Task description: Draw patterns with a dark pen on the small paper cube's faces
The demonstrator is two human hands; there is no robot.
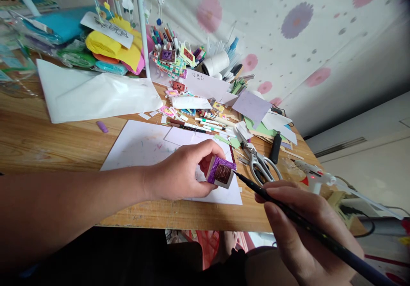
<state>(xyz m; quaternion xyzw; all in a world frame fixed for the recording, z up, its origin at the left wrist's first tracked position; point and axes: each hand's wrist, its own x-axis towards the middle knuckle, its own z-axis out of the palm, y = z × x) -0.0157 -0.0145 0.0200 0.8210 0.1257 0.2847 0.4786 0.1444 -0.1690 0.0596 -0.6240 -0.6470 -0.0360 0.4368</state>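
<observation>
My left hand [182, 170] pinches a small white paper piece [221, 173] with a purple coloured border along its top and left and a dark brown square in the middle. Part of its border at the lower right is white. In my right hand [307, 222] is a dark felt-tip pen [288, 209], its tip close to the right edge of the paper piece; whether it touches, I cannot tell. Beneath my left hand lies a white paper sheet [134, 149] with faint coloured marks. A purple pen cap [102, 126] lies to its left.
Scissors [261, 164] and a black-handled tool [275, 147] lie to the right, near a glue gun [312, 172]. Several markers [205, 125] and paper scraps are behind the sheet. Farther back are a pen holder [166, 42], a white cup [218, 63] and folded yellow material [102, 44].
</observation>
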